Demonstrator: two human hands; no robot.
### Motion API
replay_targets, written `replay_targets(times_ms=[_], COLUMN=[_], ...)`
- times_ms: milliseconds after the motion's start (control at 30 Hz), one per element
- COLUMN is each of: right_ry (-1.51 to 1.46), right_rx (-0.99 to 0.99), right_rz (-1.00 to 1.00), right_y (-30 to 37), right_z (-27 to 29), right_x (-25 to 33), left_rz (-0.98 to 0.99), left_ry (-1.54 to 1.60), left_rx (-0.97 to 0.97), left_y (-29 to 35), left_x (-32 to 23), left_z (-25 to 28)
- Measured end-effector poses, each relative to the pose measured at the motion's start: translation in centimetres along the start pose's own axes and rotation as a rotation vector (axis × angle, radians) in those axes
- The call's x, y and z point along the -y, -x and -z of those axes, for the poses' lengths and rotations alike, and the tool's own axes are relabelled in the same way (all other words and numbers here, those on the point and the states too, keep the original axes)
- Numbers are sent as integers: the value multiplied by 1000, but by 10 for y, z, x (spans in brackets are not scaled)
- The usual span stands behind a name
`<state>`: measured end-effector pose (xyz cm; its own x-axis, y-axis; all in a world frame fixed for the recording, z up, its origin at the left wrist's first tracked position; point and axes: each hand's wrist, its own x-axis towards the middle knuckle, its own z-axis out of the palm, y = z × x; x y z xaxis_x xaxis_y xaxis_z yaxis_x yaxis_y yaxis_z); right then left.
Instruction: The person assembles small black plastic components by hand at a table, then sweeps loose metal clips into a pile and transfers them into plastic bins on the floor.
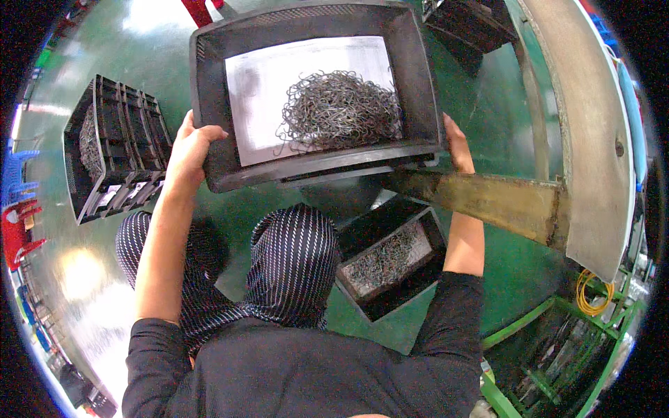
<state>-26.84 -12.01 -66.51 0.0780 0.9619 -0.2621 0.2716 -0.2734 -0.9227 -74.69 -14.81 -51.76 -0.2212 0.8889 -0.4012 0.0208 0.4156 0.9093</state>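
Observation:
Between my two hands is a black plastic crate (210, 90), raised in front of my knees and slightly tilted. A pale sheet (261, 90) lines its bottom. On the sheet, toward the right, lies a tangled heap of thin, dark, bent metal wire pieces (341, 110). My left hand (189, 148) grips the crate's left end, thumb over the near corner and the other fingers mostly hidden. At the right end my right hand (457, 143) is closed on the crate's side, its fingers partly hidden behind the wall.
A stack of black crates (125, 139) stands on the green floor at left. Below, by my knees, another black crate (373, 306) holds similar pieces. A metal beam (495, 202) joins a worktable (592, 139) at right. A green frame (516, 327) stands lower right.

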Motion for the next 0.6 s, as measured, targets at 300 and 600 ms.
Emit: replay_targets(times_ms=[300,600], right_ry=[-284,484], right_rx=[-876,-492], right_rz=[224,495], right_y=[162,224], right_z=[-8,-143], right_x=[-23,125], left_rz=[56,-12], left_ry=[-8,-386], left_rx=[52,367], left_y=[0,-10], left_x=[25,20], left_z=[-28,-29])
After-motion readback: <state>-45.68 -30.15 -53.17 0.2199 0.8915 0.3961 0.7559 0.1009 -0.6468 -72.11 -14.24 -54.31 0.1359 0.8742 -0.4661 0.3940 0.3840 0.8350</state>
